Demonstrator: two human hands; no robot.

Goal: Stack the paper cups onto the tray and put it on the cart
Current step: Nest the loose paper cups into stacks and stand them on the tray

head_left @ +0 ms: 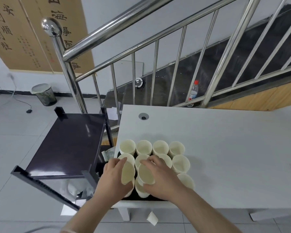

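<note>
My left hand (113,179) grips one cup (128,173), my right hand (160,179) another (146,174), over the tray (136,196) at the surface's (225,157) near-left corner; about eight more cups stand there.

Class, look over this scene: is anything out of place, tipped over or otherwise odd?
Yes. One paper cup lies on its side on the floor beside the table leg, apart from the cups on the tray. The left hand and right hand each hold a tilted cup above the tray.

cream paper cups (143,147) on a black tray (155,197), white table (225,148), dark purple cart (71,142).
</note>
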